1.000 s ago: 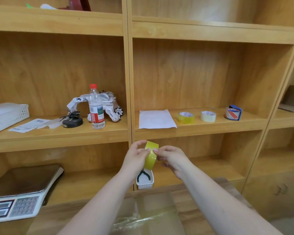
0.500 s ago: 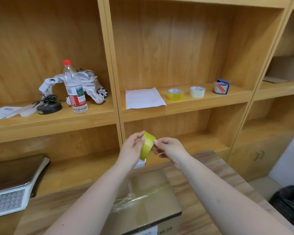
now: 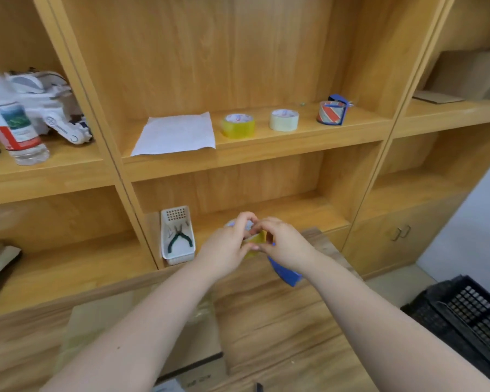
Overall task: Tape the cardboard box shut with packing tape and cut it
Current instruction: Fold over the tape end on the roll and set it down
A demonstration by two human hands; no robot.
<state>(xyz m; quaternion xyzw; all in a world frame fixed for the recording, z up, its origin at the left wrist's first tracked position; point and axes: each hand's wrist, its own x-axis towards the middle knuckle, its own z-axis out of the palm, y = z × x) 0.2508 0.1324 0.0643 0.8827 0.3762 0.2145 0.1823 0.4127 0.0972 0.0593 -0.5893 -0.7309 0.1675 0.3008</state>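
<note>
The view has swung down and to the right since a moment ago, and the hands have dropped from shelf height to just above the table (image 3: 280, 329). Both hands have closed in tighter on the yellow tape roll (image 3: 255, 241); it showed plainly between them before and is now mostly covered. I judge the person is picking for the loose tape end, so no fresh strip is on the box yet.

Left to right:
- 1 water bottle (image 3: 13, 128) and 1 white toy robot (image 3: 46, 104) on the left shelf.
- 1 cardboard box (image 3: 102, 329) on the table, low left, under the left forearm; its top is blurred.
- 1 sheet of paper (image 3: 177, 132).
- 1 white basket (image 3: 177, 236) holding 1 pair of pliers (image 3: 178, 239).
- The left hand (image 3: 227, 248), its grip clamped on the roll.
- 3 more tape rolls on the middle shelf: yellow (image 3: 237, 125), pale (image 3: 284, 119), striped (image 3: 332, 113).
- The right hand (image 3: 285, 246), fingertips pinched at the roll's rim.
- 1 blue object (image 3: 285, 271) under the right wrist; I cannot tell what it is.
- 1 black crate (image 3: 470, 312) on the floor.
</note>
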